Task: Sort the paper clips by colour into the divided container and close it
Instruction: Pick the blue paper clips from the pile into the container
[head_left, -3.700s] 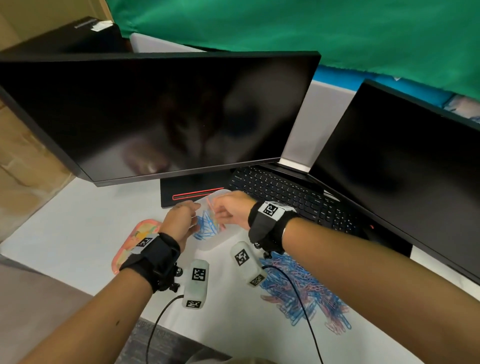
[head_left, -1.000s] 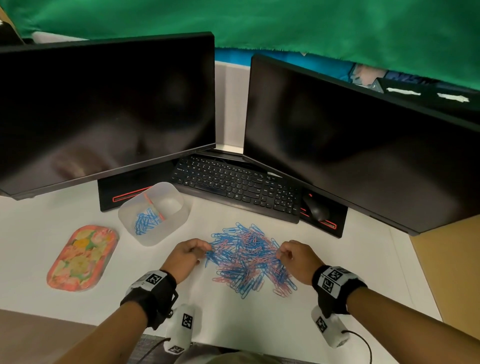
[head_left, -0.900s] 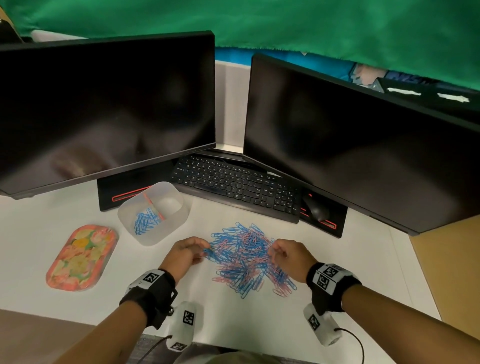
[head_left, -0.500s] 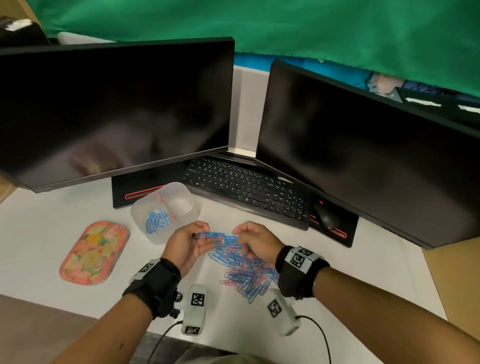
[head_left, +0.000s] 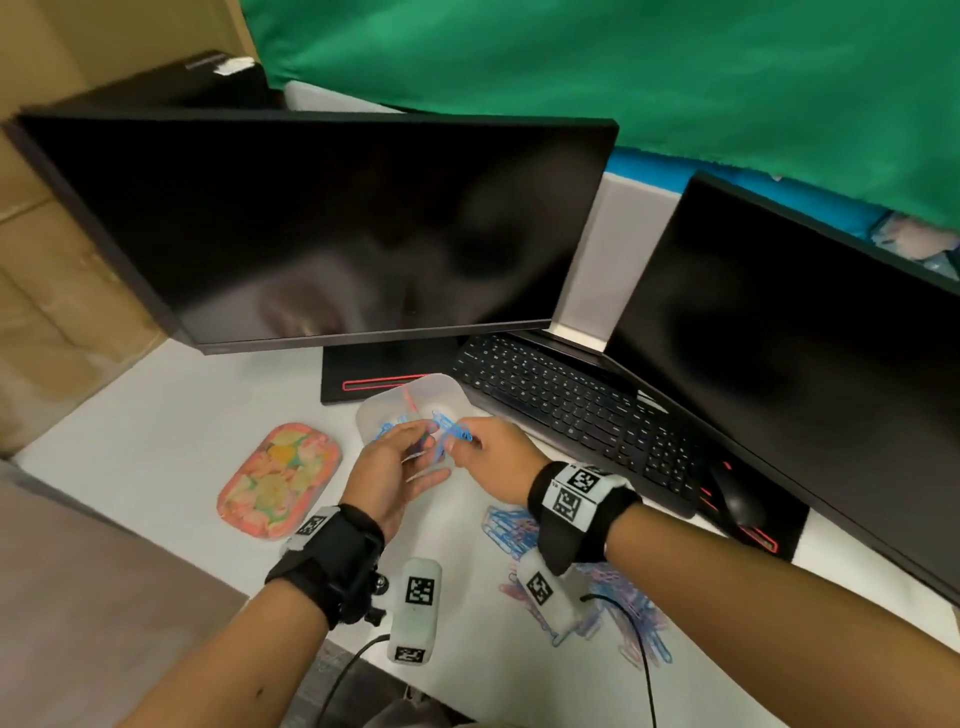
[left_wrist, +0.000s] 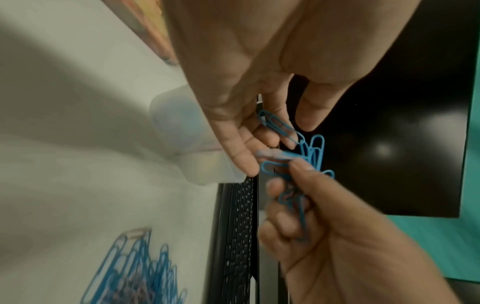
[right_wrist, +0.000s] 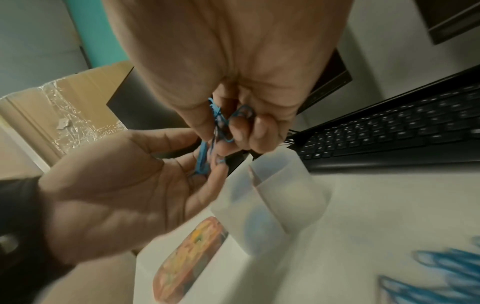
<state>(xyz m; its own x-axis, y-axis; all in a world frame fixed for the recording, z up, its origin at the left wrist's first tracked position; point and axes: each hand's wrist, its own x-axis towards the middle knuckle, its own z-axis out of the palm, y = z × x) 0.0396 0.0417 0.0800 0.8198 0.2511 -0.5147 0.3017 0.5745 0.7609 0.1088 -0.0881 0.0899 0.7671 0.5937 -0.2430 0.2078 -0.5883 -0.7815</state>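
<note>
A translucent divided container (head_left: 444, 388) stands open in front of the left monitor, with blue clips in its left compartment. Just above its near edge, my left hand (head_left: 420, 441) and right hand (head_left: 464, 442) meet over a bunch of blue paper clips (head_left: 451, 430). In the left wrist view the right hand's fingers (left_wrist: 291, 197) grip the bunch (left_wrist: 313, 153), while the left hand's fingers (left_wrist: 265, 131) pinch one clip of it. The right wrist view shows the clips (right_wrist: 217, 121) pinched above the container (right_wrist: 275, 195). A mixed blue and pink clip pile (head_left: 608, 592) lies under my right forearm.
The floral lid (head_left: 280, 480) lies flat to the left of the container. A black keyboard (head_left: 561, 402) and a mouse (head_left: 737, 501) sit right of it, under two dark monitors (head_left: 337, 223). Cardboard boxes (head_left: 47, 270) stand at the far left.
Both hands have lifted a bunch of blue clips off the pile and carried it left and forward, up to the container's near edge. The head view has swung left.
</note>
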